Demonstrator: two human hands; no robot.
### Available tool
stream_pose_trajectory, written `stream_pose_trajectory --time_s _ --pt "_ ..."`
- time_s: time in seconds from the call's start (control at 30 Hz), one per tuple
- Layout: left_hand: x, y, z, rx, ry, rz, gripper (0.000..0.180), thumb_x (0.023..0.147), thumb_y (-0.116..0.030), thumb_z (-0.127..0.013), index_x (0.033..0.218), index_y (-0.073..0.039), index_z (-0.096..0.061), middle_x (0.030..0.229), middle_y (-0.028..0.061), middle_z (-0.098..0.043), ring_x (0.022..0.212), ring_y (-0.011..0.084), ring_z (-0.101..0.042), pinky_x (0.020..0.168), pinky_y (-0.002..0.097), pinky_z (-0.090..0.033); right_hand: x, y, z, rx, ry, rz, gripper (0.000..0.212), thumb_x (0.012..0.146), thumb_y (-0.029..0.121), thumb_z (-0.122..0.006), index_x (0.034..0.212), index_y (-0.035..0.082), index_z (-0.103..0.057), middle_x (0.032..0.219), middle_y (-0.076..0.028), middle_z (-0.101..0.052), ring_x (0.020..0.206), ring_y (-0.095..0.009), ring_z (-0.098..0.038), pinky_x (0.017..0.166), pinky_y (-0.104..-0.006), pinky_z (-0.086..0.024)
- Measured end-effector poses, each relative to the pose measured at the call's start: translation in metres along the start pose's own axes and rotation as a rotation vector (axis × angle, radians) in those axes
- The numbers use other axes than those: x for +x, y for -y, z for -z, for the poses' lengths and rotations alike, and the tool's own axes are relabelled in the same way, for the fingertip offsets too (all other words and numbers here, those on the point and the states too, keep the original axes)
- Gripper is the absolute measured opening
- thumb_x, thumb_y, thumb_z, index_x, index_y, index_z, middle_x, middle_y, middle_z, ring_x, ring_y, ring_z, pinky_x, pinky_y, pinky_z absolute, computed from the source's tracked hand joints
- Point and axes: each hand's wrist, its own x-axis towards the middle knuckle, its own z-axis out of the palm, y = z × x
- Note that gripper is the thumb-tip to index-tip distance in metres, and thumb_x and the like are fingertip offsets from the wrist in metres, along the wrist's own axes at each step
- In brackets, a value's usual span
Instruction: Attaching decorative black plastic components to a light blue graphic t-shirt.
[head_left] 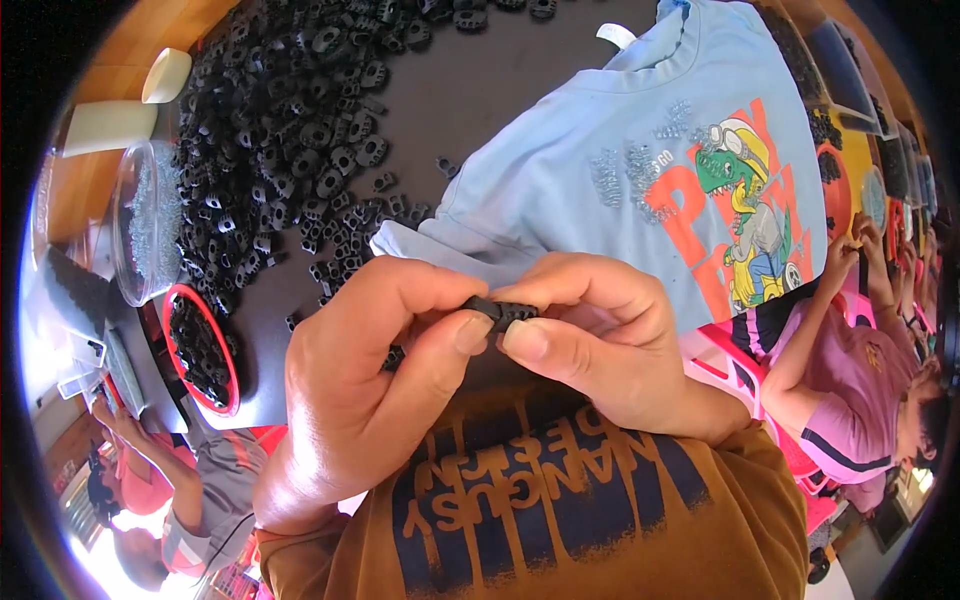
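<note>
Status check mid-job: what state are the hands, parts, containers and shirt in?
Left hand: pinching small black ridged plastic part
Right hand: pinching the part's other end
Small part: gripped between both hands
Light-blue printed fabric T-shirt: laid out flat
Silvery metal coil springs: loose on shirt
Clear plastic tub: open, holding springs
Red-rimmed bowl: open, holding black parts
Black plastic parts pile: loose, heaped

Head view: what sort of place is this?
Probably a small-parts assembly workshop: a heap of black parts on the table, a clear tub of what look like metal springs, and other people at both sides.
</note>
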Motion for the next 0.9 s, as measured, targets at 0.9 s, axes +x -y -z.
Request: stream_pose_trajectory --time_s 0.9 --pt "-0.001 0.020 -0.003 0.479 -0.057 -0.787 0.036 0.067 0.008 -0.065 0.101 0.008 -0.056 0.073 0.0131 -0.059 0.057 0.0259 -0.059 0.051 0.0343 -0.049 -0.006 0.002 -0.004 -0.556 0.039 0.291 0.013 0.081 0.003 -0.065 0.093 -0.002 -0.064 0.081 -0.010 -0.065 0.069 -0.021 -0.062 0.060 -0.0287 -0.046"
